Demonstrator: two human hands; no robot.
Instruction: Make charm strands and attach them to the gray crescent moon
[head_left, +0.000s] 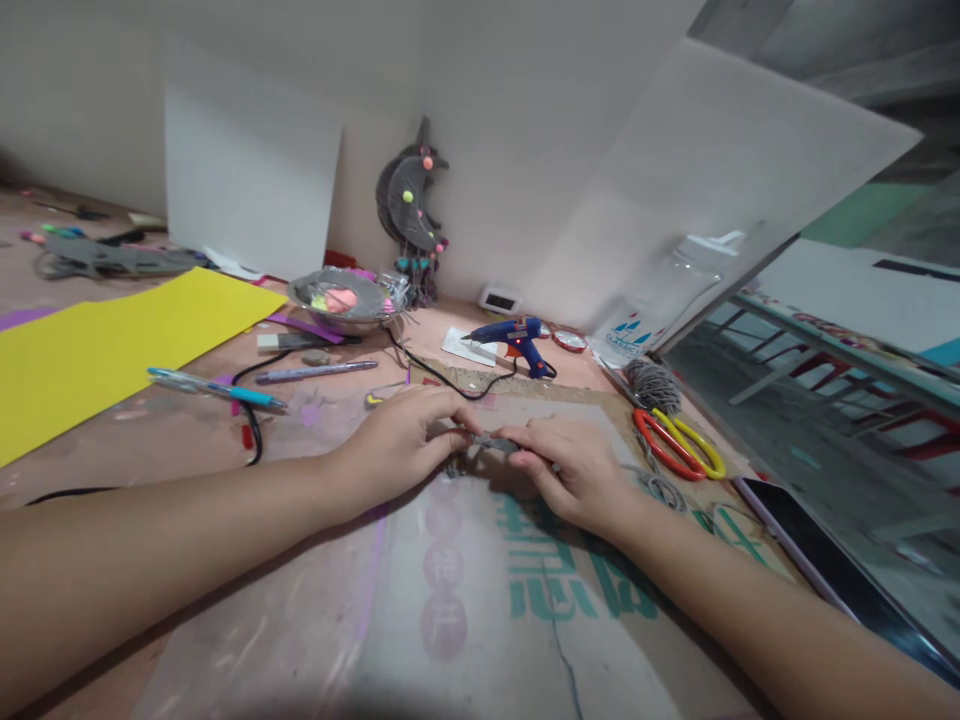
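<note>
Between my two hands stretches a thin grey yarn-wrapped strip (491,441), low over the plastic-covered cardboard. My left hand (409,435) pinches its left end with thumb and forefinger. At the right end, the fingers of my right hand (574,465) are closed on the same strip. Part of the strip is hidden by the fingertips. Loose grey yarn (664,490) lies just right of my right hand, near the grey yarn ball (652,385). Beyond the hands a blue glue gun (517,340) stands with a small red light showing.
Scissors with red and yellow handles (697,450) and a phone (847,570) lie to the right. A bottle (660,300) stands behind them. At left are yellow paper (142,345), pens (217,388) and a metal bowl (300,290). A moon decoration (412,200) rests against the wall.
</note>
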